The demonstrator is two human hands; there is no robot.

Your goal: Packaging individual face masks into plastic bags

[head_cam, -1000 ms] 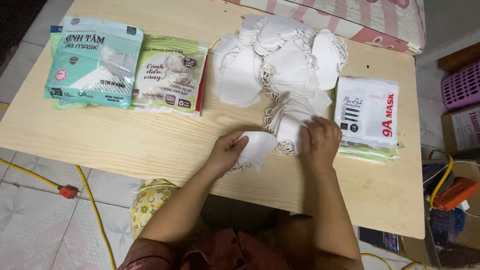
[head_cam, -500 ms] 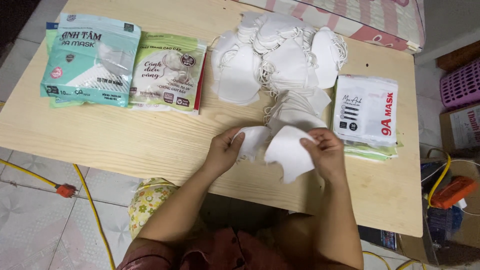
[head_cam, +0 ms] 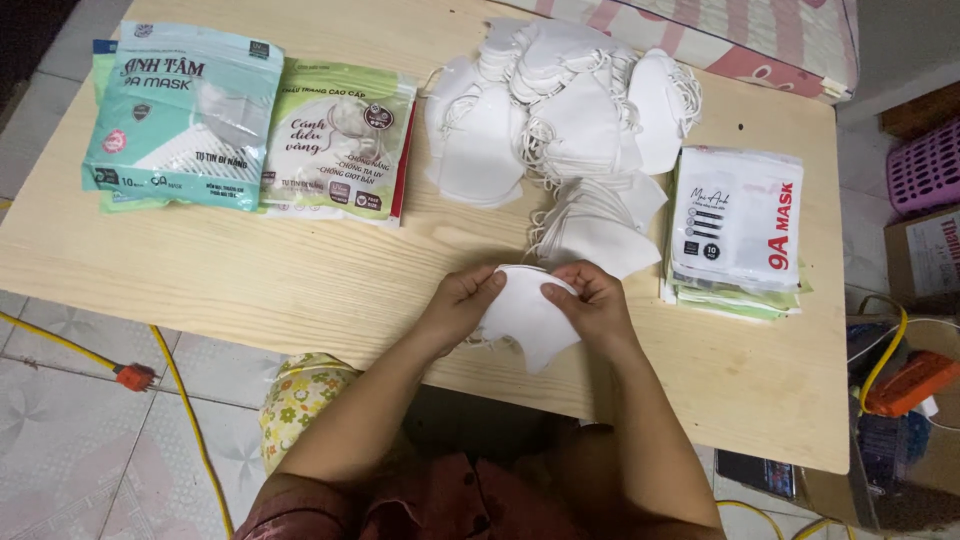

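Head view: white mask (head_cam: 525,322) held between left hand (head_cam: 462,303); right hand (head_cam: 592,300).

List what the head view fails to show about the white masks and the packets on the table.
- White mask between left hand and right hand: fingers cover its edges; one or several, unclear.
- Loose mask heap: overlapping, uncountable.
- Packet stack: lower packets hidden by the top one.

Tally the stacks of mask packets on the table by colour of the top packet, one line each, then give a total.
Teal packet stack: 1
Green packet stack: 1
White packet stack: 1
Total: 3

The loose white masks overlap too much to count.
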